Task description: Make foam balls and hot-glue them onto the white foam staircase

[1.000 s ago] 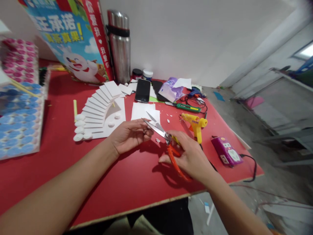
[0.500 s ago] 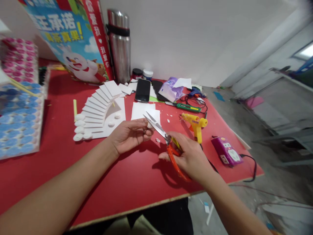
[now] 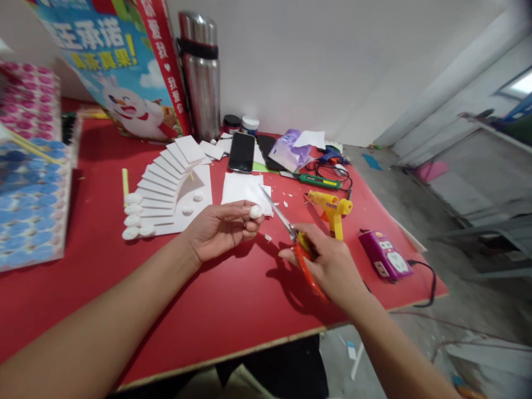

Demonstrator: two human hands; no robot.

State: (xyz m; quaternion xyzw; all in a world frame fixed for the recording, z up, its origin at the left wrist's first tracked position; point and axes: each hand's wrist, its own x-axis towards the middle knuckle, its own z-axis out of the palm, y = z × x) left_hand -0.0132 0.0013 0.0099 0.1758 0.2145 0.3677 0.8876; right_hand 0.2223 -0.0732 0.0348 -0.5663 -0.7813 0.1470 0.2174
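Between the fingertips of my left hand [image 3: 222, 228] is a small round white piece [image 3: 255, 211], like the white rosettes [image 3: 133, 220] lying to the left. My right hand [image 3: 328, 260] grips scissors [image 3: 305, 260] with orange and yellow handles. Their blades look closed and point up and left, a little apart from the white piece. Left of my left hand, white card strips fan out as a stepped curve [image 3: 160, 185] on a white base sheet [image 3: 203, 191], with two more rosettes on it. White paper [image 3: 239, 188] lies just beyond my left fingers.
A yellow glue gun [image 3: 330, 208] and purple power socket [image 3: 384, 257] lie to the right. Behind are a phone [image 3: 241, 152], green-handled tool [image 3: 320, 182], steel flask [image 3: 203, 83] and printed bag [image 3: 124, 72]. Blue and pink flower sheets [image 3: 31, 199] stand at left. Paper scraps dot the red table [image 3: 233, 310].
The scissors have moved right, away from the white piece, and their blades have closed. More of the white piece shows in my left hand, which has stayed nearly in place.
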